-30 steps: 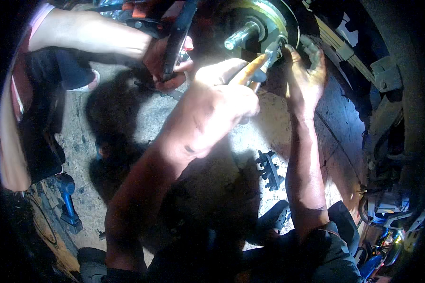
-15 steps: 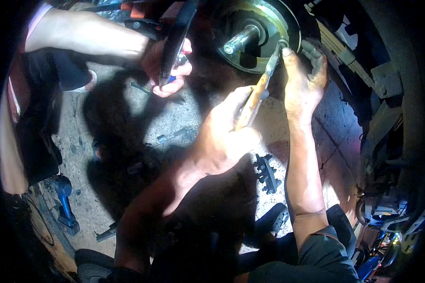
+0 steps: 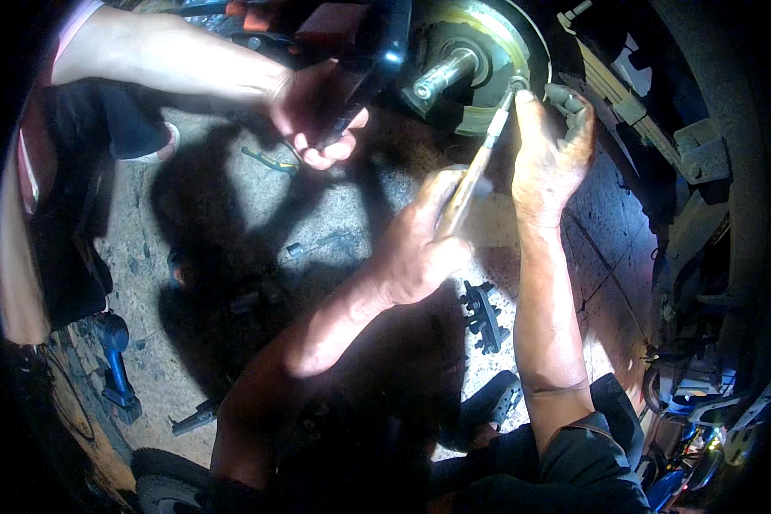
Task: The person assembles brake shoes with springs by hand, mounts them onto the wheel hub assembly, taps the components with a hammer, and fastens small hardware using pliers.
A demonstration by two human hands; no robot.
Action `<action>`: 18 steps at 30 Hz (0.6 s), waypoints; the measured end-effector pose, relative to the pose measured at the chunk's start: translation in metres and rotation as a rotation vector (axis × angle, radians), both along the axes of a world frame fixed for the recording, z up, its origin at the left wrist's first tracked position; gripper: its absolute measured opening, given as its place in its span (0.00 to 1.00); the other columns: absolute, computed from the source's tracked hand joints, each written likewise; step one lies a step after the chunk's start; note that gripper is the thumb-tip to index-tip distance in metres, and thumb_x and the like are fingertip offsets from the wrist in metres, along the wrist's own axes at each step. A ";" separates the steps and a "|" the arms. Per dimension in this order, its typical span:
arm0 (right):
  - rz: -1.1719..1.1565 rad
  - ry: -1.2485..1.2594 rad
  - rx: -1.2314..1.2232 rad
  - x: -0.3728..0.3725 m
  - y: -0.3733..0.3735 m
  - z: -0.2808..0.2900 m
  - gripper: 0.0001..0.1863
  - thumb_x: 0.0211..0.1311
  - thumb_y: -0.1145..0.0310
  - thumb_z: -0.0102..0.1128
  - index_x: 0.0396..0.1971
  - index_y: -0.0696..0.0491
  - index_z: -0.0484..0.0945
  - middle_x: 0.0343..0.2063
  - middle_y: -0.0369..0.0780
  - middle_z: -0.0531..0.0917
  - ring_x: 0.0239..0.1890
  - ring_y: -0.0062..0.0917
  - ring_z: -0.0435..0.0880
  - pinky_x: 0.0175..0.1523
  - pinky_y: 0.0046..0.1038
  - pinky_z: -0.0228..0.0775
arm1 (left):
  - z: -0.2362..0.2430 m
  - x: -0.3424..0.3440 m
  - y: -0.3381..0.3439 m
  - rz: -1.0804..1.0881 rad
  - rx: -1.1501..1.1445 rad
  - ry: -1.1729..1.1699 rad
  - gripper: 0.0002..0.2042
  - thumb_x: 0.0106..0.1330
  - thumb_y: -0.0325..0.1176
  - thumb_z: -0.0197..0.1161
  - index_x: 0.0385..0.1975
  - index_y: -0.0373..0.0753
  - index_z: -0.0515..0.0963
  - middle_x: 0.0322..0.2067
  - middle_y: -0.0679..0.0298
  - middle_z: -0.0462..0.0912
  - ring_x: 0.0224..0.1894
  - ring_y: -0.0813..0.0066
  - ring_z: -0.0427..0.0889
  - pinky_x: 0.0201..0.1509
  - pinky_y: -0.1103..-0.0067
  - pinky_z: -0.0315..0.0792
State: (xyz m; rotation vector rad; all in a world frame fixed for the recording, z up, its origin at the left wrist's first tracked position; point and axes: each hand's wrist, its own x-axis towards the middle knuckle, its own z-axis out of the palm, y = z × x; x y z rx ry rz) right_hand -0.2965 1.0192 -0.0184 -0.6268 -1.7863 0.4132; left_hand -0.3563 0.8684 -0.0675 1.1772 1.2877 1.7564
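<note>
My left hand is closed around the worn tan handle of a slim metal-shafted tool; its exact kind is unclear. The shaft slants up and right to a small round metal piece at the lower right of a round metal wheel hub or drum. A bright stub shaft sticks out of the hub's middle. My right hand is by the rim, its thumb tip against the small piece and tool tip. Its other fingers are bent, and what they grip is hidden.
At upper left a co-worker's hand holds a flat dark device. On the floor lie a black bracket-like part, a yellow-and-dark hand tool and a blue cordless power tool. Metal bars run along the right.
The co-worker's dark device has turned and shifted right, with the hand around it. My left hand has moved slightly right and the tool stands a little steeper. My right hand has barely moved.
</note>
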 end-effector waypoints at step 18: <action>0.115 0.105 -0.244 -0.002 -0.008 0.003 0.06 0.54 0.75 0.64 0.32 0.57 0.78 0.29 0.33 0.81 0.32 0.14 0.76 0.39 0.17 0.69 | 0.026 -0.013 -0.009 -0.208 -0.036 -0.481 0.26 0.46 0.30 0.55 0.51 0.35 0.69 0.33 0.65 0.70 0.35 0.76 0.69 0.41 0.80 0.66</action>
